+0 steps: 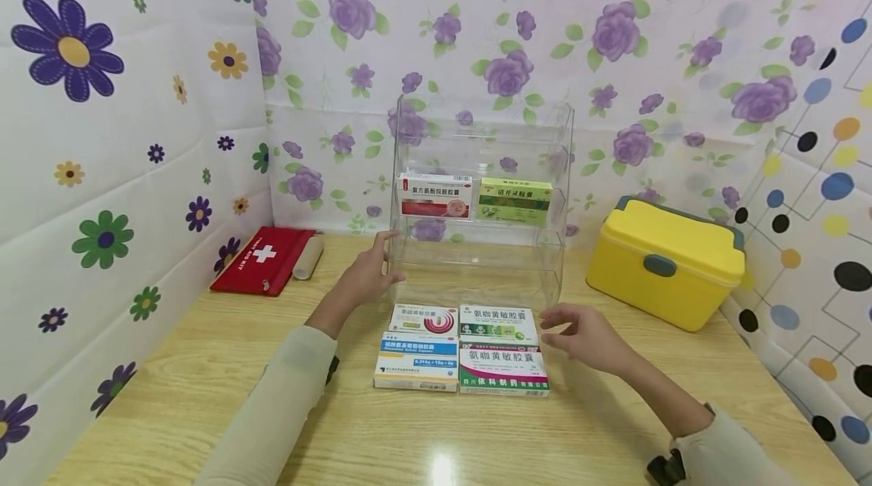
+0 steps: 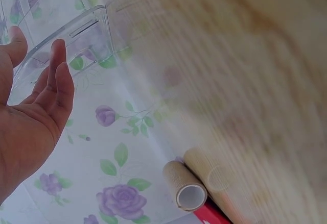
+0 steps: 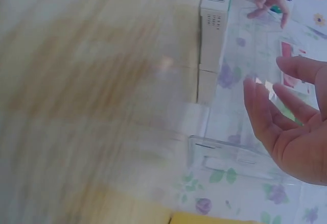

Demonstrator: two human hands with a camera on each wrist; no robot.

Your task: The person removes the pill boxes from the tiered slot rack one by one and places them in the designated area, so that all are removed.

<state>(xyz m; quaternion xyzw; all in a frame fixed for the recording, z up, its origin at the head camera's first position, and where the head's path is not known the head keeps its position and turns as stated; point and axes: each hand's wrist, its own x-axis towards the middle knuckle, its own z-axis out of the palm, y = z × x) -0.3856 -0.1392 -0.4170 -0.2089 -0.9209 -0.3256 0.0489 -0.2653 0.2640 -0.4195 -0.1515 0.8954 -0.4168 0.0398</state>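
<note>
My left hand [image 1: 366, 274] is at the left side of a clear tiered display rack [image 1: 477, 253], its fingers loosely spread beside the side panel in the left wrist view. My right hand [image 1: 579, 334] hovers by the right edge of a white-and-green medicine box [image 1: 499, 325], fingers loosely bent around nothing. That box lies in a two-by-two block with a white medicine box with pink rings [image 1: 424, 319], a blue-and-white medicine box [image 1: 416, 362] and a magenta-and-green medicine box [image 1: 502, 369]. A red-and-white medicine box [image 1: 435, 196] and a yellow-green medicine box [image 1: 515, 200] stand side by side on the rack.
At the left lie a red first aid pouch [image 1: 262, 263] and a cardboard tube [image 1: 309, 258]. A yellow case [image 1: 664, 263] with a grey latch stands at the back right. Patterned cloth walls [image 1: 463, 32] enclose the wooden table [image 1: 436, 433] at the back and sides.
</note>
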